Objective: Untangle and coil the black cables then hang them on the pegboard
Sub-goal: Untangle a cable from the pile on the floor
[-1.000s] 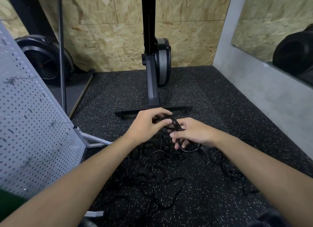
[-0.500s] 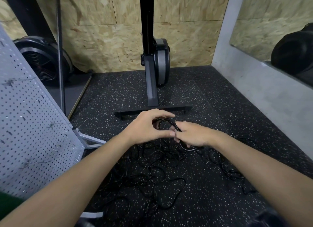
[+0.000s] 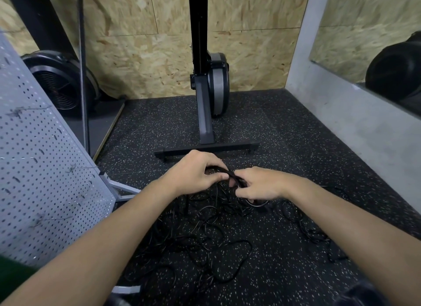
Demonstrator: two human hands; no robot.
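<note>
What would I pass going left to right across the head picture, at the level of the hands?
Pegboard → left hand → black cable → right hand → grey wall.

A black-and-grey upright exercise machine (image 3: pixel 211 93) stands at the far edge of the speckled black rubber floor (image 3: pixel 284 127), against a chipboard wall (image 3: pixel 141 61).
</note>
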